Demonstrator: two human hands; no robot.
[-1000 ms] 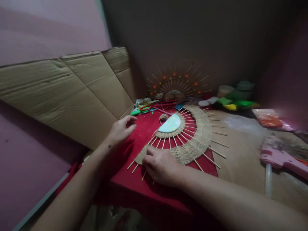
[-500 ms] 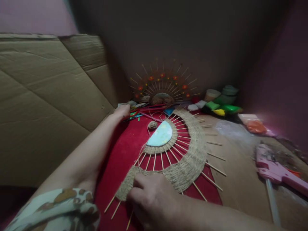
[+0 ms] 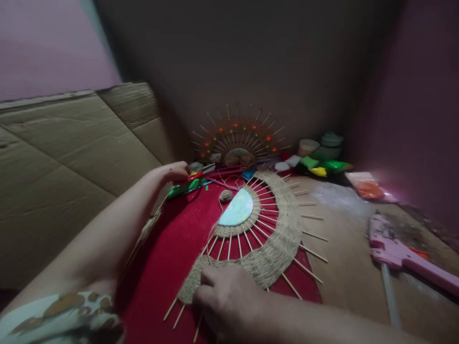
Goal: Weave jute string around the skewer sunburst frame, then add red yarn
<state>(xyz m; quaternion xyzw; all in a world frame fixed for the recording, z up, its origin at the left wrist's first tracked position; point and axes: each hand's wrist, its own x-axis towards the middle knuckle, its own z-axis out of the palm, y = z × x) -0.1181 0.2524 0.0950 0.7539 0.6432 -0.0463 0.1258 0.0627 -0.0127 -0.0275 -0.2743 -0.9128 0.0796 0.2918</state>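
A half-round woven fan (image 3: 265,229) of jute twine over thin wooden sticks is seen at the centre of the frame, laid flat on a red cloth (image 3: 168,258) over the counter (image 3: 351,239). Its lower left end is pressed down by the right hand (image 3: 229,301), whose grip is closed on the woven rim. The left hand (image 3: 175,172), left of centre, is stretched to a bundle of coloured strips (image 3: 190,184); whether its grip is closed on them cannot be told. The step in hand is judged to be the fetching of material while the piece is steadied. A pink glue gun (image 3: 401,253) lies at the right, a finished fan (image 3: 236,141) against the wall.
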